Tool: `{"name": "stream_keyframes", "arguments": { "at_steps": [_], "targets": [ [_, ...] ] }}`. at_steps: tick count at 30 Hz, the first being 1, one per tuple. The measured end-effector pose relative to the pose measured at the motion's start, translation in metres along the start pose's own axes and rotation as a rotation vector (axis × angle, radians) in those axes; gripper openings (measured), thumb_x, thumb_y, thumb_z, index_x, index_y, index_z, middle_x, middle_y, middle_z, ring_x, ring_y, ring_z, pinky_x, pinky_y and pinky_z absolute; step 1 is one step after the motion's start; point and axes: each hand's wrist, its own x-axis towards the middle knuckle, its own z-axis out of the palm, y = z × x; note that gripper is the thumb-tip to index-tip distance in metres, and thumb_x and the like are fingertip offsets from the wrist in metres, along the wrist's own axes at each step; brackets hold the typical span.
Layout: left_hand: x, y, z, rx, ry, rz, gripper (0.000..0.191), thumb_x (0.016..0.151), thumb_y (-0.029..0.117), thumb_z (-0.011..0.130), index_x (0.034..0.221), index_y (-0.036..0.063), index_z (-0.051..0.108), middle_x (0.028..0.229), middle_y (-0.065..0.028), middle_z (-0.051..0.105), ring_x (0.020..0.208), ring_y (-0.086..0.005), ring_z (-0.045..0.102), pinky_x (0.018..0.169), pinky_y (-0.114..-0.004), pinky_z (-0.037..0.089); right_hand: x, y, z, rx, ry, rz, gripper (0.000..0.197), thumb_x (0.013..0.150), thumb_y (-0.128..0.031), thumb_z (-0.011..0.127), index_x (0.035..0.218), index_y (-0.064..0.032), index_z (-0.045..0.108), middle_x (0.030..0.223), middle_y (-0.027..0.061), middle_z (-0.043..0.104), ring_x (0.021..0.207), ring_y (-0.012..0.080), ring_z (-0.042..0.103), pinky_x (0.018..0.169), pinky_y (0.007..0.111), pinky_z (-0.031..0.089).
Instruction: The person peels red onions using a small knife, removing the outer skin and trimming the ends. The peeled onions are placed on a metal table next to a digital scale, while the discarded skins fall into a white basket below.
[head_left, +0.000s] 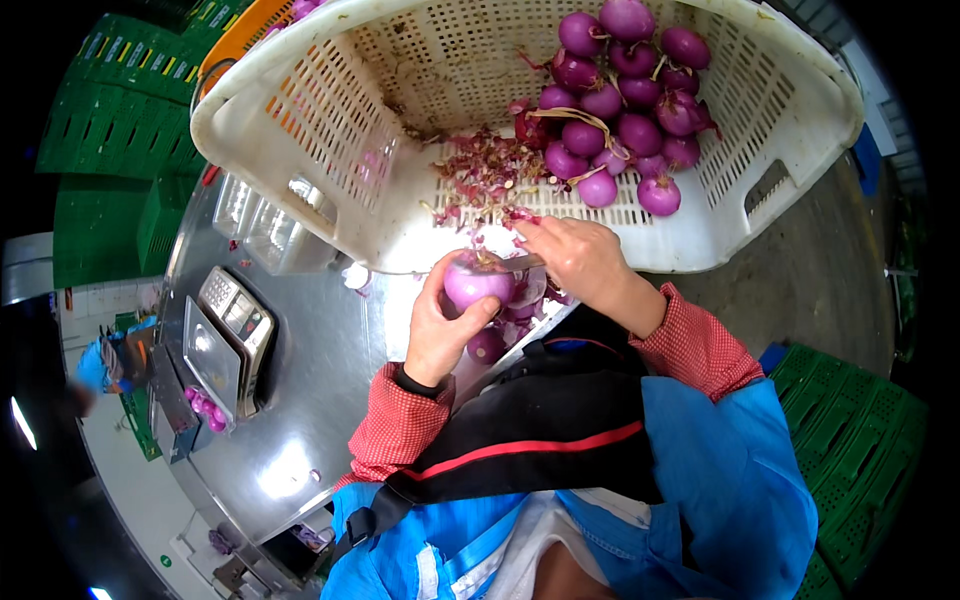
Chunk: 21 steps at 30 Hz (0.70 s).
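Observation:
My left hand (442, 322) grips a smooth purple onion (472, 289), thumb in front and fingers around its far side. In my right hand (574, 251) is a knife, its handle hidden in the fist. The knife's blade (519, 262) lies against the onion's top, where dry root or stem fibres show. Below my right hand, onion skins (531, 289) and another red onion (486, 346) rest at the table's near edge. Just beyond both hands stands a white plastic crate (390, 247), tilted towards me. Red onions (639, 135) are heaped at its right, with loose skin scraps (491, 161) beside them.
A digital scale (232, 315) sits on the steel table (322, 375) at left, with a bag of onions (206, 409) beside it. Clear plastic trays (277, 232) lie by the crate. Green crates are stacked at far left (105, 127) and lower right (847, 450). Another person (116, 360) is at far left.

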Motion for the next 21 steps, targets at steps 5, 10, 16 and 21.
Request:
{"name": "stream_keyframes", "arguments": {
  "at_steps": [5,10,16,21],
  "targets": [
    [-0.004,0.003,0.001,0.162,0.029,0.081,0.067,0.072,0.009,0.078,0.13,0.0012,0.045,0.115,-0.0077,0.056,0.106,-0.0155,0.055,0.094,-0.03,0.045,-0.024,0.024,-0.005,0.045,-0.066,0.26,0.033,0.082,-0.019,0.064,0.114,-0.0094,0.062,0.099,0.0107,0.065,0.078,0.026,0.066,0.061,0.035,0.054],
    [0.003,-0.025,0.001,0.4,0.182,0.234,0.07,0.062,0.011,0.083,0.122,0.0016,0.048,0.109,-0.0111,0.051,0.102,-0.0215,0.055,0.092,-0.033,0.046,0.019,-0.045,-0.017,0.408,-0.094,0.291,0.052,0.076,-0.037,0.072,0.118,-0.0088,0.059,0.101,0.0121,0.063,0.082,0.0282,0.066,0.07,0.037,0.053],
    [-0.01,-0.027,-0.003,0.364,0.229,0.213,0.073,0.061,0.013,0.085,0.122,0.0021,0.047,0.111,-0.0108,0.053,0.101,-0.02,0.056,0.089,-0.033,0.048,0.008,-0.029,0.023,0.381,-0.065,0.398,0.029,0.082,-0.037,0.066,0.084,-0.0082,0.06,0.076,0.0097,0.062,0.064,0.0319,0.062,0.056,0.041,0.049],
    [-0.021,-0.036,-0.011,0.306,0.271,0.159,0.072,0.063,0.013,0.085,0.123,0.0011,0.046,0.112,-0.0101,0.055,0.104,-0.0184,0.056,0.09,-0.031,0.049,0.016,-0.057,0.004,0.54,-0.043,0.302,0.031,0.083,-0.034,0.067,0.09,-0.0071,0.052,0.084,0.0096,0.063,0.067,0.0324,0.063,0.056,0.042,0.047]
  ]
}}
